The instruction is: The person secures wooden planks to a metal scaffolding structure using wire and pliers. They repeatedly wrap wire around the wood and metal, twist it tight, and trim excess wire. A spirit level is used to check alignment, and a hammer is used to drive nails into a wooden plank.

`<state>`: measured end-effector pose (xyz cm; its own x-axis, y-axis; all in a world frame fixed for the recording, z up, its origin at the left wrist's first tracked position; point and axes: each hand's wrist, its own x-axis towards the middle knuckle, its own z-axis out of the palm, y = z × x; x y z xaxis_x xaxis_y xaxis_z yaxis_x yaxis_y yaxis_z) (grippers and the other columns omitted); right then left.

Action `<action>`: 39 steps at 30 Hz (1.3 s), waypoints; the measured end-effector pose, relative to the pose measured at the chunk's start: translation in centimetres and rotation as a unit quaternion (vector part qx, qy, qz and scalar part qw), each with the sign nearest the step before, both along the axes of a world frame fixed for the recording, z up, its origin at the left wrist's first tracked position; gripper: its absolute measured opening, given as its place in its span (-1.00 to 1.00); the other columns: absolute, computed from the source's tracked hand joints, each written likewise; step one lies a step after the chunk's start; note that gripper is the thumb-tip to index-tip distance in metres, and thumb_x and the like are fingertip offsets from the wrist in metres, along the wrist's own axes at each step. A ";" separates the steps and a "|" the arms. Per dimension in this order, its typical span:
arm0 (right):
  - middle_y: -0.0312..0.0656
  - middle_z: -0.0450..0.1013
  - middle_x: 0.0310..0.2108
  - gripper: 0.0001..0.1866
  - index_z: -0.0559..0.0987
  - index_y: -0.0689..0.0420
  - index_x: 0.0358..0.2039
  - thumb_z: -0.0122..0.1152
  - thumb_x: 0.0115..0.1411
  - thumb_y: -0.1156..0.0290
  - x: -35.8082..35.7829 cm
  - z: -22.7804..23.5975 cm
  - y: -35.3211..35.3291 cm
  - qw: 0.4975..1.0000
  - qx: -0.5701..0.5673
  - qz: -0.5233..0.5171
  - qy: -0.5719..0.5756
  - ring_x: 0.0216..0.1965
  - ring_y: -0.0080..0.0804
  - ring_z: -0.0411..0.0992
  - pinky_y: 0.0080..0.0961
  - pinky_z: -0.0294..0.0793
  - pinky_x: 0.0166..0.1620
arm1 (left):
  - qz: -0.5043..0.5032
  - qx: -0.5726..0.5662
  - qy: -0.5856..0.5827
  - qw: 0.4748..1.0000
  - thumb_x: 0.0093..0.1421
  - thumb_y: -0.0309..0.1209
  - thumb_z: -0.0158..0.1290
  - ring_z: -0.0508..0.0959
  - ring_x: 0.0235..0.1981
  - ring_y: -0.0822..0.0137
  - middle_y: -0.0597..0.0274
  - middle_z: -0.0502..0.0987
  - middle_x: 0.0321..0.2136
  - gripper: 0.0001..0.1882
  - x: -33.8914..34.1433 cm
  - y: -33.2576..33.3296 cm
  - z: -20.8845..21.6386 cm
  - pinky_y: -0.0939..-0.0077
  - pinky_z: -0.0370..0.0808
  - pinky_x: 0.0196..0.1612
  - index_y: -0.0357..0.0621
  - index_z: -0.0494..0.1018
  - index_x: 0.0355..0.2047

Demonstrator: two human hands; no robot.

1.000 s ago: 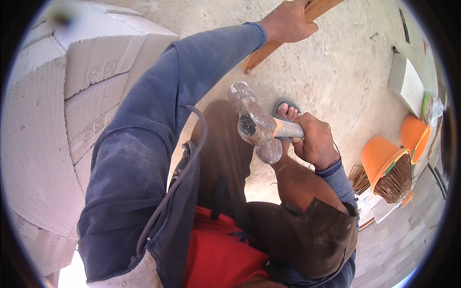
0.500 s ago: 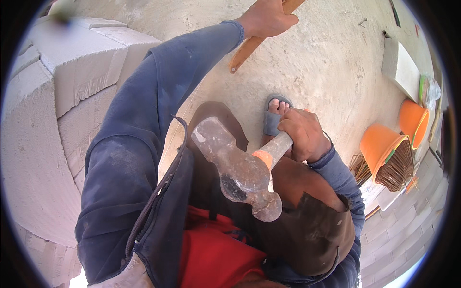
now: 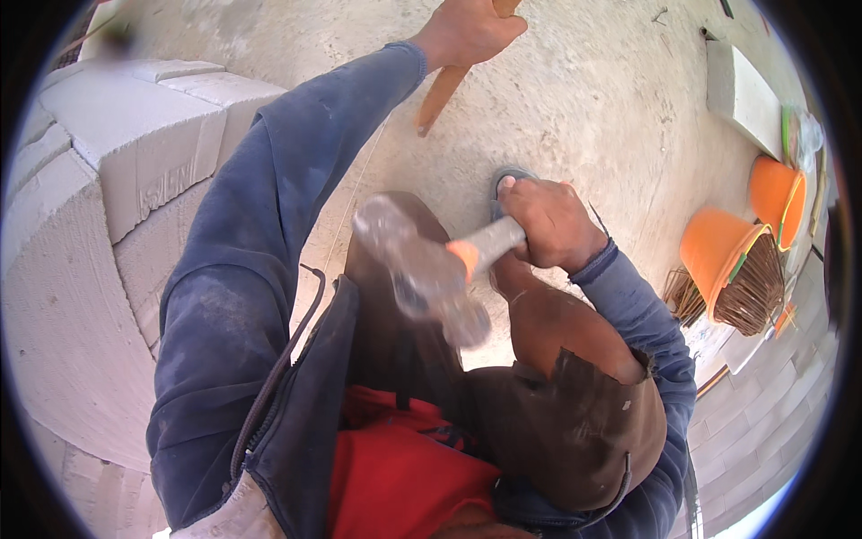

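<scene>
My right hand (image 3: 558, 225) is closed round the handle of a ball-peen hammer (image 3: 496, 244). An orange band rings the handle beside the heavy metal head, which is smeared by motion over my lap. At the top of the view, my left hand (image 3: 471, 34) grips a flat wooden strip (image 3: 444, 97). The strip's lower end points down toward the concrete floor, and its upper end runs out of view. A sandalled foot (image 3: 514, 175) shows partly behind my right hand.
Pale blocks (image 3: 162, 135) are stacked along my left. At the right lie another white block (image 3: 743, 94), an orange bucket (image 3: 718, 256) by a bundle of thin brown rods (image 3: 752, 286), and a second orange bucket (image 3: 779, 199). A block wall (image 3: 763, 431) stands at the lower right.
The hammer has swung up and to the left, its head now blurred, and my right hand has risen slightly. My left hand and the wooden strip have shifted a little left.
</scene>
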<state>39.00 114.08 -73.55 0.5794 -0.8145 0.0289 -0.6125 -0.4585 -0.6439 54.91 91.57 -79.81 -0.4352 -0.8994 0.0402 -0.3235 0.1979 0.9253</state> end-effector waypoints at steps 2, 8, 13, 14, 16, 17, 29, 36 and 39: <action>-0.01 0.52 -0.38 -0.64 0.38 0.13 -0.24 0.24 0.40 0.10 0.4 -2.6 -0.1 0.969 0.152 -0.071 0.184 -0.37 0.07 0.58 -0.03 0.57 -0.36 | -0.002 0.010 -0.001 1.000 0.16 -0.38 0.14 0.64 -0.12 -0.21 -0.22 0.60 -0.24 -0.49 -0.2 0.2 0.2 0.03 0.56 -0.07 -0.23 0.35 0.12; -0.10 0.44 -0.43 -0.66 0.45 0.14 -0.17 0.29 0.31 0.15 0.8 1.0 0.6 0.999 0.023 -0.021 -0.013 -0.45 -0.04 0.51 -0.11 0.50 -0.42 | 0.012 0.016 -0.014 1.000 0.15 -0.37 0.16 0.65 -0.13 -0.18 -0.21 0.60 -0.23 -0.46 -0.2 0.1 -0.1 0.05 0.57 -0.05 -0.22 0.35 0.14; -0.14 0.40 -0.42 -0.64 0.48 0.16 -0.15 0.35 0.23 0.18 -0.4 -0.2 -0.4 0.981 -0.097 0.065 -0.153 -0.46 -0.09 0.48 -0.16 0.49 -0.41 | 0.006 0.014 -0.009 1.000 0.15 -0.37 0.16 0.64 -0.12 -0.18 -0.22 0.60 -0.22 -0.45 0.1 0.1 0.1 0.04 0.56 -0.04 -0.24 0.35 0.14; -0.11 0.44 -0.42 -0.66 0.46 0.14 -0.17 0.31 0.28 0.16 -0.6 -2.5 0.4 1.000 0.006 0.000 0.006 -0.44 -0.01 0.52 -0.11 0.56 -0.38 | 0.007 0.019 -0.011 1.000 0.15 -0.37 0.16 0.64 -0.12 -0.19 -0.22 0.60 -0.22 -0.45 0.0 0.3 0.1 0.04 0.56 -0.04 -0.24 0.35 0.14; -0.10 0.46 -0.41 -0.66 0.44 0.13 -0.18 0.31 0.30 0.15 0.3 -3.8 1.0 0.985 0.120 -0.050 0.111 -0.41 0.02 0.53 -0.10 0.59 -0.35 | 0.022 0.021 -0.015 0.999 0.15 -0.36 0.16 0.64 -0.12 -0.19 -0.22 0.60 -0.22 -0.45 -0.2 0.3 -0.1 0.04 0.56 -0.04 -0.24 0.35 0.14; -0.10 0.47 -0.41 -0.66 0.44 0.13 -0.19 0.30 0.31 0.15 0.5 -3.9 1.0 0.968 0.174 -0.076 0.163 -0.39 0.03 0.54 -0.10 0.61 -0.33 | 0.018 0.012 -0.010 1.000 0.15 -0.36 0.16 0.64 -0.12 -0.20 -0.22 0.60 -0.22 -0.45 -0.4 -0.2 0.0 0.04 0.56 -0.04 -0.25 0.35 0.14; -0.06 0.49 -0.41 -0.69 0.41 0.11 -0.18 0.28 0.36 0.17 -0.5 -3.5 0.3 0.985 0.100 -0.062 0.130 -0.42 0.06 0.57 -0.03 0.57 -0.42 | 0.010 0.010 -0.010 1.000 0.14 -0.36 0.17 0.64 -0.12 -0.18 -0.20 0.60 -0.23 -0.45 -0.4 0.0 0.3 0.04 0.57 -0.04 -0.28 0.35 0.13; -0.09 0.47 -0.44 -0.68 0.41 0.10 -0.24 0.27 0.37 0.14 0.8 1.4 0.2 0.997 -0.029 0.008 -0.071 -0.44 0.03 0.56 -0.06 0.57 -0.41 | 0.022 0.005 -0.021 1.000 0.14 -0.37 0.17 0.66 -0.14 -0.16 -0.19 0.61 -0.25 -0.46 -0.1 0.4 0.2 0.03 0.58 -0.06 -0.26 0.36 0.13; -0.08 0.46 -0.45 -0.68 0.41 0.11 -0.25 0.26 0.38 0.13 0.5 0.8 0.1 0.994 -0.062 0.025 -0.091 -0.44 0.02 0.56 -0.08 0.57 -0.41 | 0.018 0.007 -0.022 1.000 0.14 -0.37 0.17 0.66 -0.14 -0.17 -0.20 0.60 -0.25 -0.45 0.0 0.4 0.3 0.04 0.58 -0.06 -0.26 0.35 0.13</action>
<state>39.47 114.16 -72.75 0.5946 -0.7686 0.2360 -0.4653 -0.5684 -0.6786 54.92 91.99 -79.48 -0.4036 -0.9149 0.0096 -0.3708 0.1732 0.9124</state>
